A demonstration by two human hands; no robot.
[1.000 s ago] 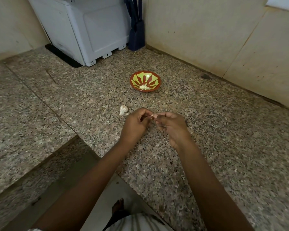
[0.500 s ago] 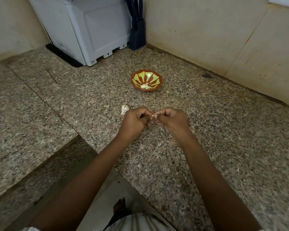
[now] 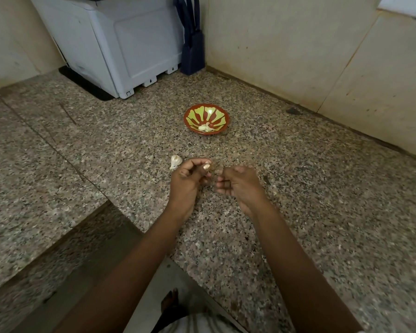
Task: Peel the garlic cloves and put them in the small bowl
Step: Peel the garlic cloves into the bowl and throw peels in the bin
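Observation:
My left hand [image 3: 186, 182] pinches a small pale garlic clove [image 3: 205, 167] between thumb and fingertips, just above the granite counter. My right hand [image 3: 238, 186] hovers a short gap to its right with the fingers curled inward. It is blurred, so I cannot tell whether it pinches a bit of skin. The small red bowl with a yellow-green pattern [image 3: 195, 111] stands further back on the counter. It holds a few peeled cloves [image 3: 205, 127]. An unpeeled piece of garlic [image 3: 175, 161] lies on the counter just left of my left hand.
A white appliance [image 3: 120, 44] on a black mat and a dark knife block [image 3: 192, 54] stand in the back corner. Tiled walls close the counter [image 3: 322, 188] at the back and right. The counter's front edge drops to the floor at lower left.
My hands, joined at the clove before, have pulled apart. The right hand moved right, away from the clove, which stays in my left fingers.

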